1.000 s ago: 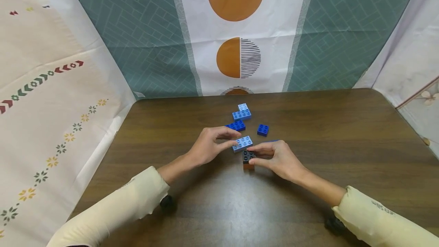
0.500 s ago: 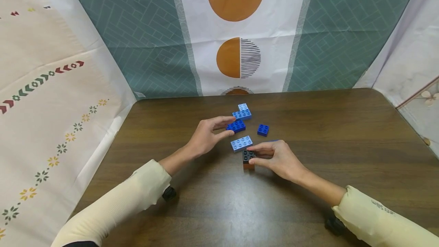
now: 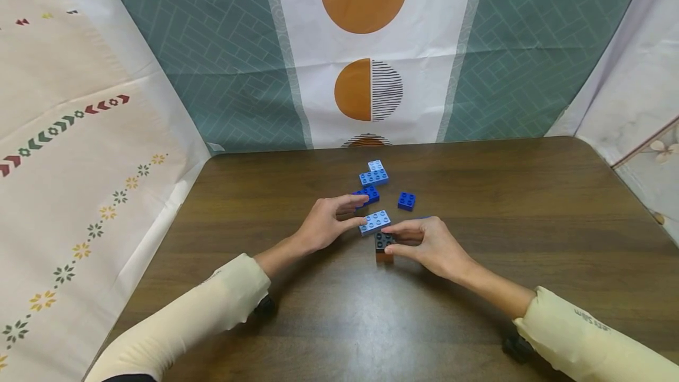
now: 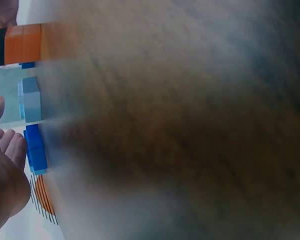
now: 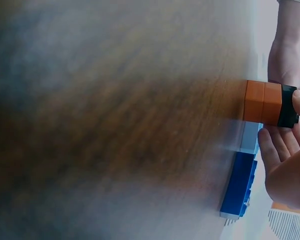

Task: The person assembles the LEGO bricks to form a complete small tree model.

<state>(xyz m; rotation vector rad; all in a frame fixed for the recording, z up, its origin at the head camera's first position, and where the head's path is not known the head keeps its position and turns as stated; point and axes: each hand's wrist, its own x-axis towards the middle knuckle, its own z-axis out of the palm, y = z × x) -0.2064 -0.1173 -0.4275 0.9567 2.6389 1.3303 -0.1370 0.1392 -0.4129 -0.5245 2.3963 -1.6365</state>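
Near the middle of the brown surface (image 3: 477,205), the left hand (image 3: 323,226) pinches a light blue brick (image 3: 375,221) between thumb and fingers, its long axis running left to right, slightly tilted, studs up. Just beside it, the right hand (image 3: 429,246) grips a black-and-orange stack (image 3: 383,247). Behind lie a dark blue brick (image 3: 368,195), a small blue brick (image 3: 406,200) and a light blue pair (image 3: 373,174). Bare wood lies toward every edge.

L hand (image 3: 323,226) has come back from beside the dark blue brick (image 3: 367,195) to the light blue plate (image 3: 374,221); thumb & forefinger now at its left end again, as 1 s ago. Plate barely shifted.
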